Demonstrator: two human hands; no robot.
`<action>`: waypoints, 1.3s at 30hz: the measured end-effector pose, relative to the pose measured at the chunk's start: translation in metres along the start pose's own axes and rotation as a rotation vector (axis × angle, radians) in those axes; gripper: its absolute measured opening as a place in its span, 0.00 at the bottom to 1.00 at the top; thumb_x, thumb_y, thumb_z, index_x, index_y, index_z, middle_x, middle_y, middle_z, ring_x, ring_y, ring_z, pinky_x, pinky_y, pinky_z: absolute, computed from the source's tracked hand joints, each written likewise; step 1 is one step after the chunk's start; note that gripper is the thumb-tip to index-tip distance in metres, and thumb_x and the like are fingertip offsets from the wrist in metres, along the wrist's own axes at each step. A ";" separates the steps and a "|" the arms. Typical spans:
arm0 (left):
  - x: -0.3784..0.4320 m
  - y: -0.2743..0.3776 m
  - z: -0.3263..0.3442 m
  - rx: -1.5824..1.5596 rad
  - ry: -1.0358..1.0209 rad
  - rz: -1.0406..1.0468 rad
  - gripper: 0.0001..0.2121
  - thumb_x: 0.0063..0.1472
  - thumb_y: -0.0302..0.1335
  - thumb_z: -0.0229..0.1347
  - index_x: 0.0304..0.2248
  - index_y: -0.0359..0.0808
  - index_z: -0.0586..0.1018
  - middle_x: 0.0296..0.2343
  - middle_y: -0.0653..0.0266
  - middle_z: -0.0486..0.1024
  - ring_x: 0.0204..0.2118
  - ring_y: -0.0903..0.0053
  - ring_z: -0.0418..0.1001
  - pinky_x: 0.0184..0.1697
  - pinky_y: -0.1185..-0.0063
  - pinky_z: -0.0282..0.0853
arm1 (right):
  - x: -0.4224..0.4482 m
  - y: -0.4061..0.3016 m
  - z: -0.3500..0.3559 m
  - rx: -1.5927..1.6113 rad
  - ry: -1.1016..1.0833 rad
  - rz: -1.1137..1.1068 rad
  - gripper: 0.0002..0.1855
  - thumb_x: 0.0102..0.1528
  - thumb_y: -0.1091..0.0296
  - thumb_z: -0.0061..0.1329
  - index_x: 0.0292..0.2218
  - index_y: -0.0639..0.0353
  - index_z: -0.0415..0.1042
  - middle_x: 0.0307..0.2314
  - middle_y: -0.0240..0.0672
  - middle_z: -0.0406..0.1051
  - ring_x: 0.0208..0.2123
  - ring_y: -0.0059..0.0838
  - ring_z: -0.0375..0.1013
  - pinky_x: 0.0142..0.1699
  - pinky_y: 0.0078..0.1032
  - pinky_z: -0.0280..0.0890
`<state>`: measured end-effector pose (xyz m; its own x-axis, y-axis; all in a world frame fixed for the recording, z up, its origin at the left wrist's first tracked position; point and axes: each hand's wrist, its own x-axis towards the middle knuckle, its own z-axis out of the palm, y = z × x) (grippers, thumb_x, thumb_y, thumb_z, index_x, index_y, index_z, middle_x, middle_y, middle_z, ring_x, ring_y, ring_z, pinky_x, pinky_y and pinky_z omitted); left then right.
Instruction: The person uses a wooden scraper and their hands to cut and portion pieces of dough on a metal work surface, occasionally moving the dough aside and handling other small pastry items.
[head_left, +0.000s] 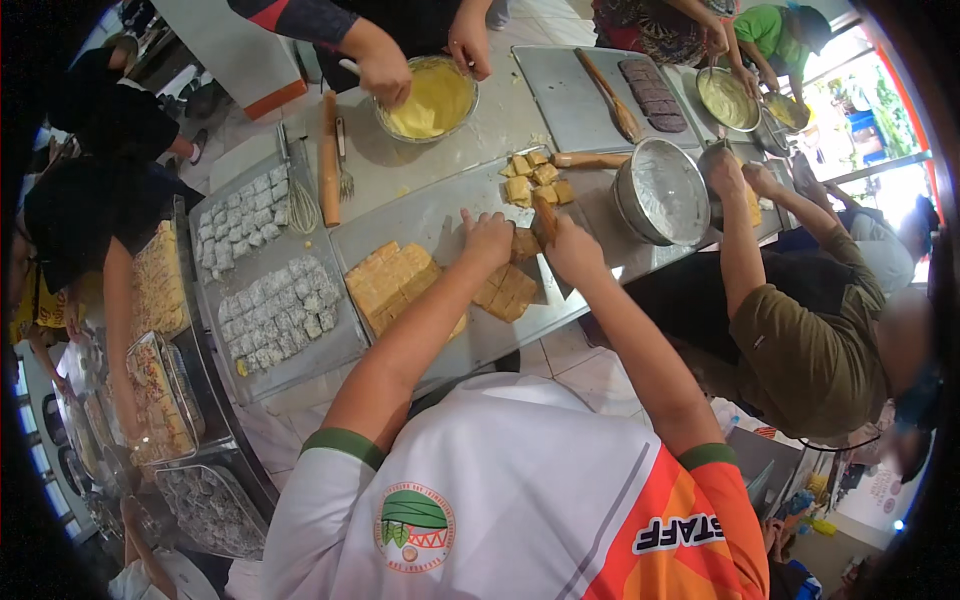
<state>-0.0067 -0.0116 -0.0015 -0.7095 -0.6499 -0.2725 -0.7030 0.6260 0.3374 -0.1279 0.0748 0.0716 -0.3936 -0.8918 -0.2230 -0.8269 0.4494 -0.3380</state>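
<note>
My right hand (576, 251) is closed around the brown handle of a knife (553, 277), its broad blade pointing down toward the metal tray (420, 202). My left hand (487, 238) rests on a strip of brown-topped pastry (525, 244) just left of the blade; its fingers are partly hidden. Below both hands lies a scored piece of the same pastry (508, 292). A larger scored yellow slab (394, 281) sits to the left, partly behind my left forearm. Small cut squares (536, 178) are grouped beyond my hands, near the tray's far edge.
A steel bowl (664, 191) and a rolling pin (589, 160) stand at right. Left are a tray of powdered squares (277, 311), a whisk (302, 206) and another rolling pin (330, 157). Across, a person's hands work at a bowl of yellow batter (431, 97). A co-worker (795, 352) is close at right.
</note>
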 end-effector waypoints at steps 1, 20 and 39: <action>0.000 -0.003 -0.001 -0.006 0.008 0.002 0.18 0.43 0.35 0.58 0.37 0.43 0.74 0.38 0.63 0.67 0.47 0.66 0.61 0.53 0.48 0.39 | -0.006 0.000 0.003 0.038 0.009 0.025 0.14 0.47 0.66 0.41 0.34 0.64 0.58 0.26 0.54 0.68 0.32 0.53 0.68 0.37 0.43 0.62; 0.004 0.013 0.000 0.027 0.046 0.022 0.18 0.45 0.34 0.57 0.38 0.42 0.74 0.39 0.63 0.66 0.48 0.67 0.60 0.54 0.49 0.36 | -0.017 0.033 0.001 0.201 0.065 0.055 0.15 0.48 0.64 0.45 0.34 0.63 0.59 0.28 0.53 0.69 0.34 0.52 0.68 0.38 0.40 0.62; -0.006 0.013 -0.001 -0.032 0.005 -0.017 0.15 0.47 0.34 0.52 0.35 0.39 0.75 0.37 0.59 0.66 0.47 0.64 0.60 0.53 0.49 0.38 | -0.001 0.014 -0.008 -0.069 -0.124 0.022 0.13 0.49 0.65 0.40 0.35 0.63 0.60 0.28 0.51 0.69 0.33 0.49 0.69 0.38 0.40 0.63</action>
<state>-0.0113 0.0000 0.0058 -0.6970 -0.6626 -0.2742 -0.7132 0.6008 0.3611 -0.1422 0.0817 0.0741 -0.3628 -0.8665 -0.3429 -0.8458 0.4607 -0.2691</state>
